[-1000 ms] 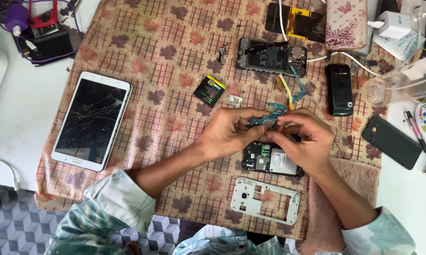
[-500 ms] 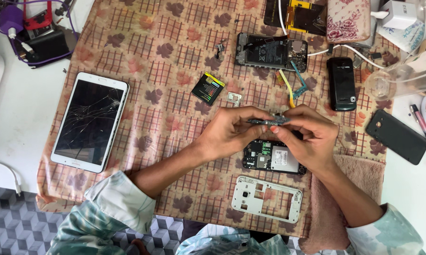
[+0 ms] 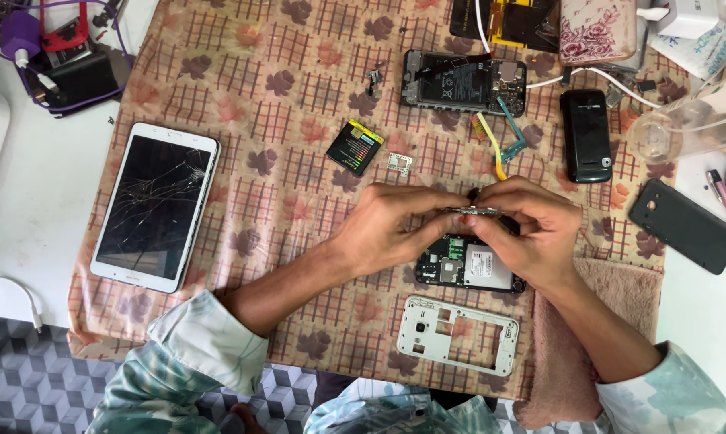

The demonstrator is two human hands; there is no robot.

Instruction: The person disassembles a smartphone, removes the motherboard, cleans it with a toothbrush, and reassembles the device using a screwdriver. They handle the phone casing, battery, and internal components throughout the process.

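Both hands are working over the opened phone body, which is lying face down on the patterned cloth near the person. The left hand and the right hand are pinching the two ends of a thin flat part, fingers closed on it, holding it level just above the phone body, apparently to keep it steady for inspection. The white plastic frame is lying set aside, nearer the person. A cracked tablet is resting well apart on the left, and a second opened phone is lying on the far side.
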